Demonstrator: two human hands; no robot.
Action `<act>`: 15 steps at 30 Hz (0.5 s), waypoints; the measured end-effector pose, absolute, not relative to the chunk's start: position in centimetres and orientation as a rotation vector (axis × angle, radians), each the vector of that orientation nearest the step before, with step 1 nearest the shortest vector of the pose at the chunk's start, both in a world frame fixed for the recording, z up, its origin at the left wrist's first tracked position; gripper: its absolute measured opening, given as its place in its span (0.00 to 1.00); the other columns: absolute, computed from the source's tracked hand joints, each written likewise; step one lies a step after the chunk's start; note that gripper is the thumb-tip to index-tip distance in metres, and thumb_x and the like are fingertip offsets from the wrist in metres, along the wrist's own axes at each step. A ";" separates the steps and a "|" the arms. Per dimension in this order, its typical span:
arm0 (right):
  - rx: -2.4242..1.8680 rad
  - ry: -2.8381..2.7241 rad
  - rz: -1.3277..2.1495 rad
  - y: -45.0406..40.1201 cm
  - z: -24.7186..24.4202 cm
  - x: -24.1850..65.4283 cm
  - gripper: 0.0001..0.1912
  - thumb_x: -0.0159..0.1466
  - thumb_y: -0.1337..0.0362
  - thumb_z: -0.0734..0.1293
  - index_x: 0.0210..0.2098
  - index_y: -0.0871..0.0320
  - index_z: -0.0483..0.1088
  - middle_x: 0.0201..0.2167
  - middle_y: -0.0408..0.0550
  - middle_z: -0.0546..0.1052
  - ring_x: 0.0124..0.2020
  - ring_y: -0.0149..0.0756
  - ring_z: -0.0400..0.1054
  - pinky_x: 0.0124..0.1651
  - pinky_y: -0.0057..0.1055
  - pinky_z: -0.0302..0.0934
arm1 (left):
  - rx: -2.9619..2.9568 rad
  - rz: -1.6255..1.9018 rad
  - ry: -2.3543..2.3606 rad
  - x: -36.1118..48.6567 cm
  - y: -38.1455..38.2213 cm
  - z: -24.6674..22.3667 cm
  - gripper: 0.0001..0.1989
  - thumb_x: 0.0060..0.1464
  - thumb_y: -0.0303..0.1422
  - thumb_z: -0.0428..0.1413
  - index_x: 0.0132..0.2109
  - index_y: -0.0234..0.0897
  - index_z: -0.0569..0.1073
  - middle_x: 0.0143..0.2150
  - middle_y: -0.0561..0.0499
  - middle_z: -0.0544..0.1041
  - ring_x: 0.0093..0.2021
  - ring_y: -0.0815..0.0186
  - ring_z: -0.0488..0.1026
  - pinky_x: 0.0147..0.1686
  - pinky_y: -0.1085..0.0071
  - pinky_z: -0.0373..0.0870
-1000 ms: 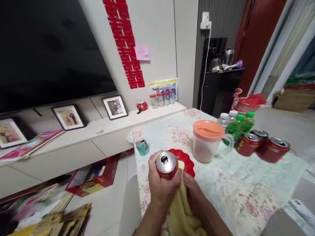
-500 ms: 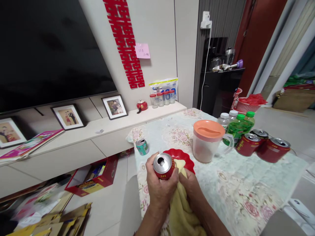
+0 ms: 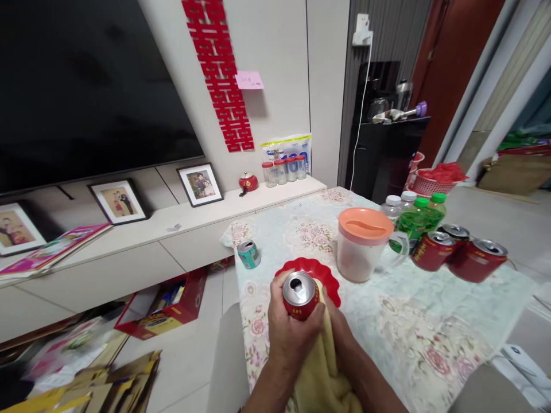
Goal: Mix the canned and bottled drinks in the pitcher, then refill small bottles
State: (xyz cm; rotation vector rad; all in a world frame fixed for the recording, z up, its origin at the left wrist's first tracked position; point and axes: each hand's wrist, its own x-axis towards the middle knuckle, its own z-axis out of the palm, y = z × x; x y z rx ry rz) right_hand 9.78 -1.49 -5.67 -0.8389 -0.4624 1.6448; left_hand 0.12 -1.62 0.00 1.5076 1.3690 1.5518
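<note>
A red can [image 3: 300,295] with an opened silver top stands upright in my left hand [image 3: 286,338], its fingers wrapped round the side. My right hand [image 3: 340,330] is closed on a yellow cloth [image 3: 325,367], which hangs down between my forearms and touches the can's right side. The right fingertips are hidden behind the cloth and can. Just beyond both hands lies a red scalloped plate [image 3: 327,279] on the flowered tablecloth [image 3: 293,232].
A small teal can [image 3: 248,254] is at the table's left edge. An orange-lidded pitcher [image 3: 359,246] stands right of the plate. Farther right are green-capped bottles [image 3: 419,221] and red cans [image 3: 477,261]. A low cabinet [image 3: 172,235] runs behind.
My left hand and the can have moved to the right, closer to my right hand, and now cover more of the cloth's top. More of the plate's left side shows.
</note>
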 end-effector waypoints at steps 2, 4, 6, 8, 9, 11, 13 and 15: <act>-0.764 -0.369 1.752 -1.3 -5.9 9.8 0.26 0.60 0.39 0.71 0.39 0.55 0.83 0.37 0.51 0.86 0.43 0.52 0.80 0.51 0.46 0.74 | 1.534 1.552 1.296 0.1 -1.7 0.0 0.26 0.42 0.36 0.62 0.51 0.40 0.71 0.46 0.46 0.79 0.46 0.55 0.80 0.50 0.55 0.78; -0.683 -0.295 1.858 -1.3 -6.1 9.8 0.22 0.62 0.41 0.70 0.35 0.54 0.82 0.33 0.50 0.85 0.39 0.49 0.79 0.48 0.44 0.74 | 1.558 1.516 1.218 -0.2 -1.7 0.2 0.26 0.42 0.36 0.62 0.51 0.40 0.71 0.45 0.47 0.80 0.45 0.55 0.80 0.49 0.56 0.78; -0.610 -0.257 1.925 -1.3 -6.4 9.7 0.21 0.64 0.43 0.70 0.36 0.54 0.82 0.33 0.49 0.85 0.39 0.47 0.79 0.47 0.42 0.74 | 1.579 1.465 1.162 -0.7 -1.6 0.5 0.26 0.42 0.36 0.62 0.51 0.39 0.72 0.46 0.46 0.80 0.46 0.55 0.80 0.50 0.55 0.78; -0.590 -0.254 1.906 -1.3 -6.5 9.5 0.21 0.65 0.43 0.70 0.39 0.54 0.82 0.35 0.49 0.85 0.40 0.46 0.79 0.47 0.40 0.74 | 1.590 1.423 1.132 -1.2 -1.4 0.6 0.27 0.42 0.37 0.62 0.52 0.39 0.72 0.47 0.45 0.80 0.48 0.53 0.80 0.52 0.54 0.78; -0.591 -0.259 1.872 -1.3 -6.5 9.4 0.22 0.64 0.43 0.70 0.40 0.54 0.82 0.36 0.48 0.85 0.41 0.45 0.78 0.48 0.40 0.73 | 1.586 1.408 1.122 -1.3 -1.4 0.5 0.28 0.42 0.37 0.62 0.53 0.38 0.72 0.49 0.44 0.80 0.50 0.52 0.79 0.53 0.53 0.77; -0.590 -0.285 1.786 -1.2 -6.5 9.2 0.22 0.63 0.43 0.71 0.43 0.54 0.82 0.39 0.48 0.85 0.42 0.46 0.78 0.49 0.39 0.73 | 1.553 1.387 1.114 -1.2 -1.4 0.1 0.31 0.42 0.36 0.63 0.56 0.38 0.70 0.53 0.43 0.78 0.55 0.50 0.78 0.57 0.52 0.75; -0.586 -0.334 1.715 -1.1 -6.4 9.0 0.26 0.63 0.40 0.69 0.47 0.54 0.81 0.43 0.49 0.85 0.46 0.48 0.77 0.50 0.41 0.73 | 1.489 1.409 1.165 -0.7 -1.7 -0.5 0.35 0.44 0.34 0.64 0.61 0.39 0.67 0.58 0.41 0.76 0.60 0.49 0.75 0.62 0.51 0.72; -0.615 -0.416 1.659 -1.1 -6.2 8.8 0.31 0.65 0.37 0.65 0.51 0.54 0.80 0.45 0.51 0.85 0.49 0.51 0.77 0.51 0.44 0.72 | 1.402 1.466 1.238 0.2 -2.2 -1.0 0.39 0.45 0.33 0.66 0.64 0.39 0.63 0.62 0.39 0.73 0.63 0.49 0.73 0.64 0.51 0.70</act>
